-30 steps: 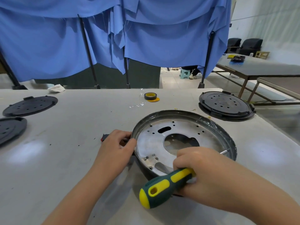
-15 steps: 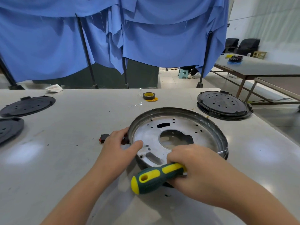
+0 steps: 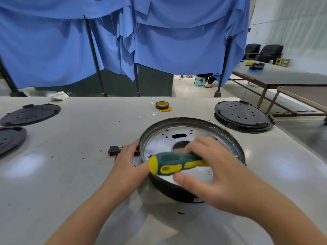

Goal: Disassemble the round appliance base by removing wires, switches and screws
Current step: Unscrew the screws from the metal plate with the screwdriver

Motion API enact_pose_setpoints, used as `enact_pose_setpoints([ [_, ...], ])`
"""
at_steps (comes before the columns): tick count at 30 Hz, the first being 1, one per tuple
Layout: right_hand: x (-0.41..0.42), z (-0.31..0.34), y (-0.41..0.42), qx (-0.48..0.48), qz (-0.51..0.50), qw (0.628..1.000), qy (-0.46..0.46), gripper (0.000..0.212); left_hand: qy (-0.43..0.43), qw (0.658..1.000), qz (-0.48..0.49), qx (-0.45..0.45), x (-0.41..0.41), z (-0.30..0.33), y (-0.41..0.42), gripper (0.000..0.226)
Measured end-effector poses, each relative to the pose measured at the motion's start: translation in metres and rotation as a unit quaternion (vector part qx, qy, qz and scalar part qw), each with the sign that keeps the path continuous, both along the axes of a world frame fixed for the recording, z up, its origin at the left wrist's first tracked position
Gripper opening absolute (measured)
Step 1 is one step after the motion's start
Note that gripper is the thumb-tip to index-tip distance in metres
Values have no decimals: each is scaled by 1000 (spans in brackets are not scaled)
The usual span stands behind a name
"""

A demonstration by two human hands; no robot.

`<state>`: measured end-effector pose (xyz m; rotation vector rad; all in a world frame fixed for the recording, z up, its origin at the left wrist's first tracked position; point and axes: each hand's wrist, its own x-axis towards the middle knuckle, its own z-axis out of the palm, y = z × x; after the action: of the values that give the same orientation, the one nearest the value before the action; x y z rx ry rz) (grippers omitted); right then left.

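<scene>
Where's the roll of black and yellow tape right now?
In the head view, the tape roll sits upright near the table's far edge, beyond the round appliance base and left of the stacked black covers.

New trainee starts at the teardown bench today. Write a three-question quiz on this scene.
1. True or false: the right hand holds a screwdriver with a green and yellow handle.
2. Which item lies on the table just left of the round appliance base? A) a rocker switch B) a hammer C) a pair of pliers
3. Fill in: the left hand rests on the base's ____ rim.

Key: 1 true; 2 A, the rocker switch; 3 left.
</scene>
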<state>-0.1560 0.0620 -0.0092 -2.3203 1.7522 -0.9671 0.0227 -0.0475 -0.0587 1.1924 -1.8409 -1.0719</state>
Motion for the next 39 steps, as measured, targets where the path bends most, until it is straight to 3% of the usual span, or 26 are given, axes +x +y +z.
enact_pose_setpoints([
  [3, -8, 2, -4, -25, -21, 998, -56, 21, -2, 1000, 17, 12, 1, 0, -1, 80],
  [5, -13, 5, -6, -55, -27, 991, -123, 10, 5, 1000, 29, 11, 2, -2, -2, 66],
  [7, -18, 8, -7, -107, -33, 977, -180, 11, 26, 999, 35, 2, 3, -2, -3, 45],
  [12, -24, 16, -5, -214, -35, 919, -328, 13, 46, 998, 38, -12, 7, -3, -9, 52],
  [16, -25, 18, -5, -240, -48, 883, -401, 11, 40, 998, 44, -24, 5, -3, -6, 58],
  [20, -25, 18, -5, -203, -31, 858, -470, 21, 1, 985, 48, -164, 3, 2, 7, 42],
  [27, -25, 10, -14, -125, -79, 882, -446, 32, -80, 940, -111, -312, -12, 5, 35, 20],
  [39, -27, 3, -20, -95, -73, 866, -485, 26, -99, 943, -121, -293, -11, 3, 34, 27],
])
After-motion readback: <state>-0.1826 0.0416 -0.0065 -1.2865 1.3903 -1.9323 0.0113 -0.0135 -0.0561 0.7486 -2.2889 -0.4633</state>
